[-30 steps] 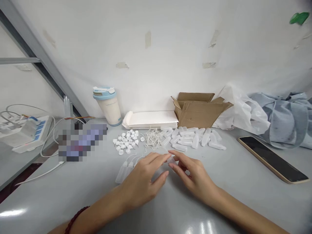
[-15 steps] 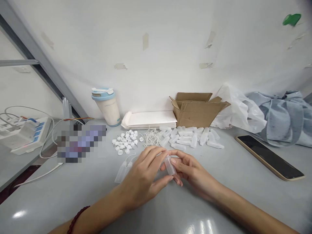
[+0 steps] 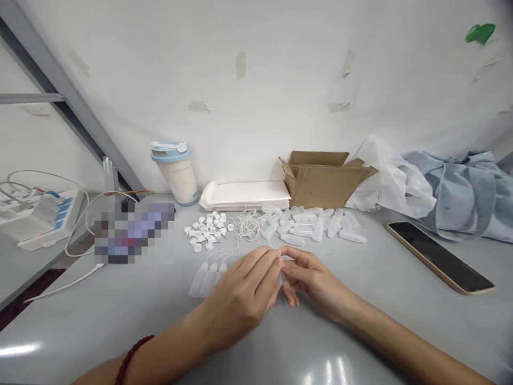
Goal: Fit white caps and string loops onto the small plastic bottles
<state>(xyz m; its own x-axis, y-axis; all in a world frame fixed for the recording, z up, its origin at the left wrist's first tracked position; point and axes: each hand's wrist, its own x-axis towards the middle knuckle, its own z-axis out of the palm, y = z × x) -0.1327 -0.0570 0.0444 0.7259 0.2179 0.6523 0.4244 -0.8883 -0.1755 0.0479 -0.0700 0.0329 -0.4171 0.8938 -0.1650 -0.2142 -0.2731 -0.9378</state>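
My left hand (image 3: pixel 240 294) and my right hand (image 3: pixel 310 278) meet at the middle of the grey table, fingertips pinched together around a small clear plastic bottle (image 3: pixel 280 278), mostly hidden between them. Just left of my left hand lie a few finished bottles with string loops (image 3: pixel 204 275). Behind my hands lie a heap of white caps (image 3: pixel 207 232), a tangle of white strings (image 3: pixel 249 224) and a row of several empty clear bottles (image 3: pixel 316 227).
At the back stand a blue-lidded cup (image 3: pixel 176 174), a stack of white bags (image 3: pixel 246 195) and an open cardboard box (image 3: pixel 326 179). A phone (image 3: pixel 438 256) lies at right beside a plastic bag (image 3: pixel 395 182) and blue cloth (image 3: pixel 465 192). A power strip (image 3: pixel 38 219) with cables sits at left.
My right hand picked a clear bottle off the table and brought it to my left hand. Both hands have closed together on it and now hide most of it.
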